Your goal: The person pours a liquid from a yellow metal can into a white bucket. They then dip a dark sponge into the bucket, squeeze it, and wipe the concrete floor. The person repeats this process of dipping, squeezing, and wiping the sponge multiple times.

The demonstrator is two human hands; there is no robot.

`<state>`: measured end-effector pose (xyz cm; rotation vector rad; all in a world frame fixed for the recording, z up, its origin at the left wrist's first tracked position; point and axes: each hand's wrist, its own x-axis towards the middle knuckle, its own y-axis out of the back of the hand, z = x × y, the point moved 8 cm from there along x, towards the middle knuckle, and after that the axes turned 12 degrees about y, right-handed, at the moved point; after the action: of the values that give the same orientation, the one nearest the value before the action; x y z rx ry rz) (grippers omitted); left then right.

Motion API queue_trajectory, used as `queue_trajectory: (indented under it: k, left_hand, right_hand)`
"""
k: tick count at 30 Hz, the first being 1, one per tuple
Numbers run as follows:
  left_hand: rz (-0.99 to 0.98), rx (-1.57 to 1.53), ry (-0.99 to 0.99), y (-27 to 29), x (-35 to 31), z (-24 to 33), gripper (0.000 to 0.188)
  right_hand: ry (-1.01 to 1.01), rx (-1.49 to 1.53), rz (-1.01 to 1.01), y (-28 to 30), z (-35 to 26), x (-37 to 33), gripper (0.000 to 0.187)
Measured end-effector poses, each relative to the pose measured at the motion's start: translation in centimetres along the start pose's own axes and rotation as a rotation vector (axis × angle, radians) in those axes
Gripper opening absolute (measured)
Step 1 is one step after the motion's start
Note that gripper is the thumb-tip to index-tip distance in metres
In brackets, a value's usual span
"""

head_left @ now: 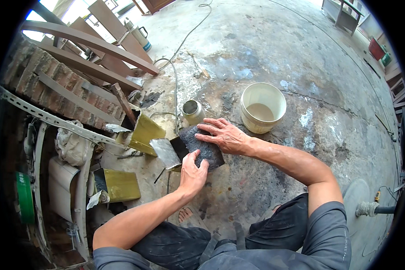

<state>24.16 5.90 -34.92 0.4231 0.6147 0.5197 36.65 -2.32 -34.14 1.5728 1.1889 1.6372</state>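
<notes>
A dark grey, rough-textured flat piece (pixel 194 143) lies across a rectangular metal tin on the floor in front of me. The tin's bent silver flap (pixel 165 154) sticks out on the left, beside a dark opening. From the right, my right hand (pixel 226 137) rests on the dark piece, open, with its fingers stretched and spread. My left hand (pixel 194 173) is at the near edge, thumb and a finger apart on the piece; its other fingers are partly hidden. Just beyond stands a small open can (pixel 194 118).
A white bucket (pixel 263 121) with murky liquid stands to the right. Left are yellowish tins (pixel 121 185), a perforated metal rail (pixel 60 120), bricks (pixel 54 90) and leaning wooden parts (pixel 90 45). A cable (pixel 175 72) crosses the stained concrete floor. A round disc (pixel 357 207) lies at right.
</notes>
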Motion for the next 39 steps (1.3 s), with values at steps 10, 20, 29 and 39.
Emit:
queue_trajectory:
  k: [10, 20, 29, 39]
  left_hand:
    - [-0.033, -0.296, 0.105, -0.9, 2.3, -1.5, 0.058]
    - [-0.024, -0.216, 0.118, -0.4, 3.3, -3.2, 0.060]
    - [0.012, -0.120, 0.013, -0.5, 1.7, -1.4, 0.063]
    - [0.024, -0.094, -0.018, 0.2, 2.0, -3.0, 0.059]
  right_hand:
    - [-0.034, -0.012, -0.017, -0.9, 0.1, -0.8, 0.059]
    - [-0.056, -0.019, -0.058, -0.9, -0.1, 0.2, 0.058]
    - [-0.029, -0.058, -0.065, -0.7, -0.3, 0.3, 0.055]
    - [-1.547, 1.216, 0.461, -3.7, 3.8, -19.6, 0.066]
